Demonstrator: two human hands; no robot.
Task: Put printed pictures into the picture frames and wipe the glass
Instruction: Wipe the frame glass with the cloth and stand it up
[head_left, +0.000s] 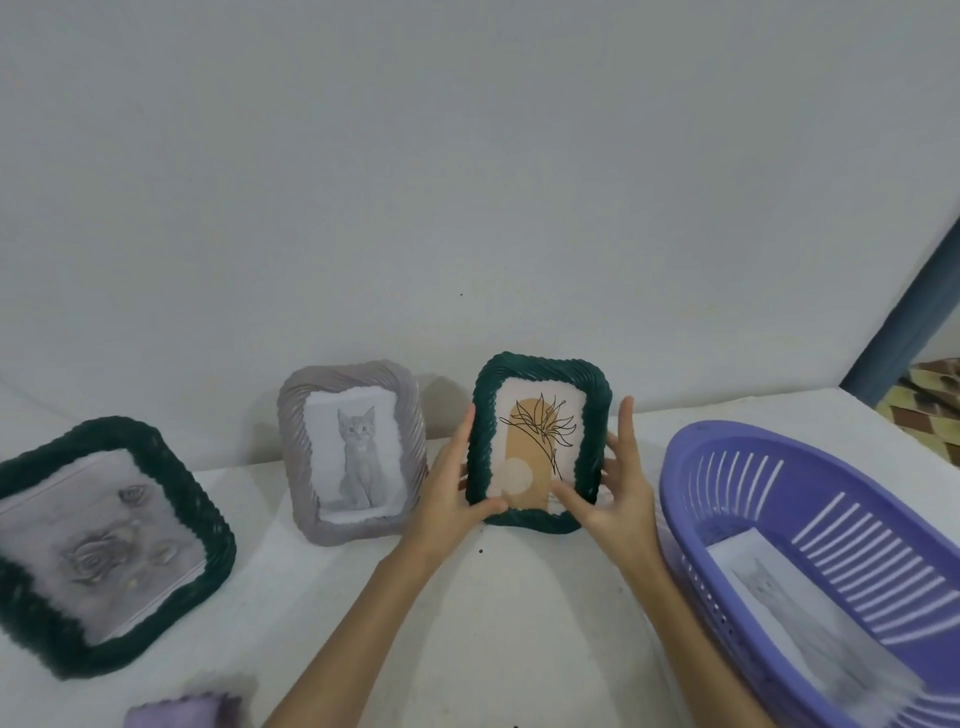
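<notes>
A dark green frame (540, 441) with a line-drawn flower print stands upright near the wall, just right of centre. My left hand (449, 486) holds its left edge, thumb on the lower front. My right hand (613, 480) holds its right edge, thumb across the lower glass. To its left a grey frame (353, 452) with a kitten picture stands upright. A second dark green frame (104, 540) with a rose picture leans at the far left. A purple cloth (184, 712) lies at the bottom edge.
A purple slotted plastic basket (737, 467) sits at the right on the white table (519, 597), with a printed kitten picture (795, 608) lying inside. The white wall runs close behind the frames. A blue post (914, 312) and patterned fabric show at the far right.
</notes>
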